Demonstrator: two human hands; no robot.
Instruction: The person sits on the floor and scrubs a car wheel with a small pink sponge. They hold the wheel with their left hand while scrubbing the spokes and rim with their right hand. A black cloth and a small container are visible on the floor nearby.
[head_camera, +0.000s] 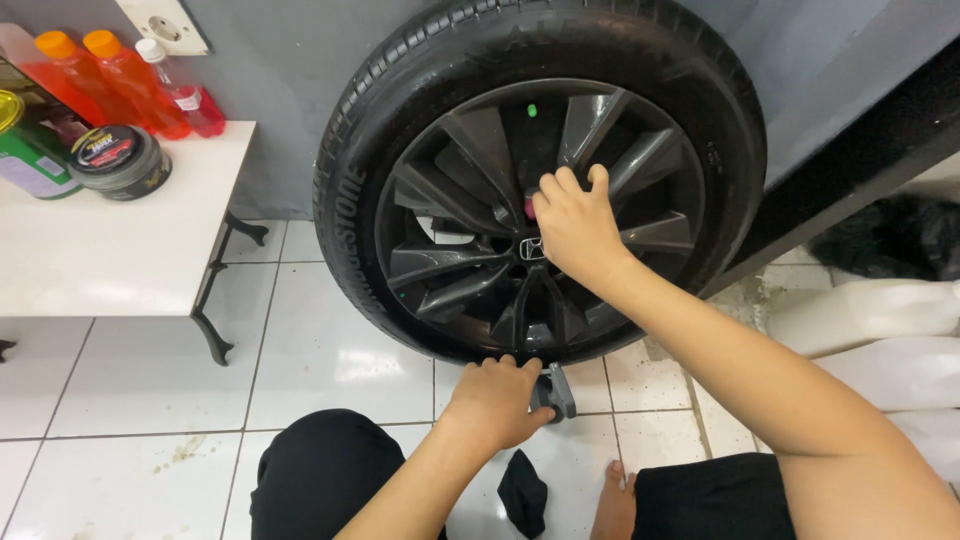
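Clearly, work on the wheel (540, 180) is under way and not finished, as far as can be judged: the dark spokes (470, 150) look glossy in places, but no line between treated and untreated parts can be told, so how much is left cannot be settled. The wheel is stood upright against a grey wall, straight ahead of both hands, with its tyre (350, 190) resting on the white tiled floor (330, 360).

The right hand (575, 225) is pressed against the spokes just above the hub. Its fingers are curled together around a small pink thing (529, 207), of which only a sliver is seen; what it is cannot be told.

The left hand (495, 400) is set lower, at the bottom of the tyre. It is closed on a small grey block (556, 392) that lies on the floor and touches the tyre's underside.

Below that hand, a black cloth (522, 493) is left on the tiles between the knees. Well off to the left of both hands, a white table (110, 250) is seen, with orange bottles (120, 75) and a round tin (118, 160) on it.
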